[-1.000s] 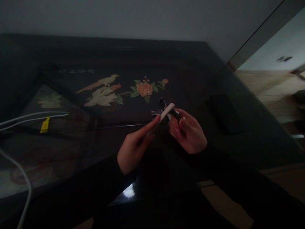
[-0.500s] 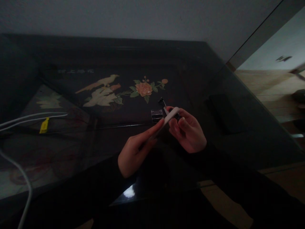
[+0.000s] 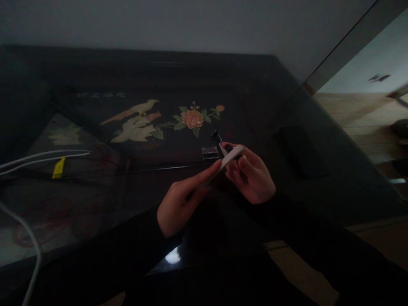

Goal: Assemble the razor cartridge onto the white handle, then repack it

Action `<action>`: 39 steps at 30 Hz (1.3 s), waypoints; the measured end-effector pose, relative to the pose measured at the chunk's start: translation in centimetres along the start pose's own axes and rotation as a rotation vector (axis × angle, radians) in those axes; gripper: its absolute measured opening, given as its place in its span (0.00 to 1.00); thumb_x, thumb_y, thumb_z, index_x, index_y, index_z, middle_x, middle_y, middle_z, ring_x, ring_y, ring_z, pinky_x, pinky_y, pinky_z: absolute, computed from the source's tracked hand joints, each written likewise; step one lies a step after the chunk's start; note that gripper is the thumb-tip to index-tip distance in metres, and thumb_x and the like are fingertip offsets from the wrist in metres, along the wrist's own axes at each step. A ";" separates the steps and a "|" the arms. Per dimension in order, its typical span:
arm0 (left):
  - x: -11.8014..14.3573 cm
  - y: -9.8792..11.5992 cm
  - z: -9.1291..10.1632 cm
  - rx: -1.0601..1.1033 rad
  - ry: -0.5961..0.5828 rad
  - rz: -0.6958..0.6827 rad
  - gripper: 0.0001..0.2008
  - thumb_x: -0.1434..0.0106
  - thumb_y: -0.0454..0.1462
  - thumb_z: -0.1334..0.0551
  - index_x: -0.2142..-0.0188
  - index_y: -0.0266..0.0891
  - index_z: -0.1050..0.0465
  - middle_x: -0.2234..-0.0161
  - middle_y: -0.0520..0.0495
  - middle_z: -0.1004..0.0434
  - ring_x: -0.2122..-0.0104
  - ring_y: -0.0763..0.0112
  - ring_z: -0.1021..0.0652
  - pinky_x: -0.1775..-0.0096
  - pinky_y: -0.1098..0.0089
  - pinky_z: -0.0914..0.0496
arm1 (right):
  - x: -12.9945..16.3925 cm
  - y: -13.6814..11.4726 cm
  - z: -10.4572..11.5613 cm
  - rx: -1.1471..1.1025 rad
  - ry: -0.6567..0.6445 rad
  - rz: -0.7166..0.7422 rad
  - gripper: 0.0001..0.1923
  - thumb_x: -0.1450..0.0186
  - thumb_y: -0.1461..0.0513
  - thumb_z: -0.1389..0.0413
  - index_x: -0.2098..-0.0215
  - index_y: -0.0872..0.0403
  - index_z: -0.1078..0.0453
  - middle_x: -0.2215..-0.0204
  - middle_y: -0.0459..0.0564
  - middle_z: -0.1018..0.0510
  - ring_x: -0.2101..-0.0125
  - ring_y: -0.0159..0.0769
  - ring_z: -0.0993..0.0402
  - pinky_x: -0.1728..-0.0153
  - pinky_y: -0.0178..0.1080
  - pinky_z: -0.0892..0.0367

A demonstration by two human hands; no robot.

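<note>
Pale cable (image 3: 38, 254) cut off left, dark piece (image 3: 228, 148) seemingly half-hidden

Dim scene; small white glare (image 3: 172, 256) on glossy tabletop (image 3: 255, 97).

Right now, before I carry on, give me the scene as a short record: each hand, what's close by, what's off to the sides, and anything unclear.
Left hand: grip closed on a slim white object
Right hand: at the white object's far end, fingers curled
Close by: small dark-and-clear piece on the table
Left side: white cable, yellow tag
Right side: flat black rectangular object
Beyond hands: bird-and-flower picture
Unclear: dark item by the right fingers, mostly hidden
</note>
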State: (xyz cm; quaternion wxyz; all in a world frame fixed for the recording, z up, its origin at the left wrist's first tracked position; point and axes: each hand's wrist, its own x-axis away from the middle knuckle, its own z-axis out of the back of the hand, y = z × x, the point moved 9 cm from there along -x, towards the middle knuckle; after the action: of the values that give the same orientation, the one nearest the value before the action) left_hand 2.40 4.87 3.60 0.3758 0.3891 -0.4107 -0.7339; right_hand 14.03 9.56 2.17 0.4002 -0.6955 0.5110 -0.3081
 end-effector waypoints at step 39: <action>-0.3 -0.7 0.3 0.025 0.006 0.062 0.25 0.34 0.32 0.45 0.38 0.42 0.42 0.41 0.47 0.34 0.44 0.66 0.29 0.42 0.66 0.36 | -0.1 0.0 0.1 -0.023 -0.010 -0.003 0.22 0.47 0.53 0.34 0.59 0.55 0.29 0.85 0.36 0.36 0.86 0.20 0.49 0.86 0.29 0.54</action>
State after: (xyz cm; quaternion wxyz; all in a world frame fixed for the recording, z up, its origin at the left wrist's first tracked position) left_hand 2.13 5.50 3.16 0.3946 0.3830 -0.4308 -0.7155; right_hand 14.04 9.63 2.12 0.3943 -0.7023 0.5116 -0.2991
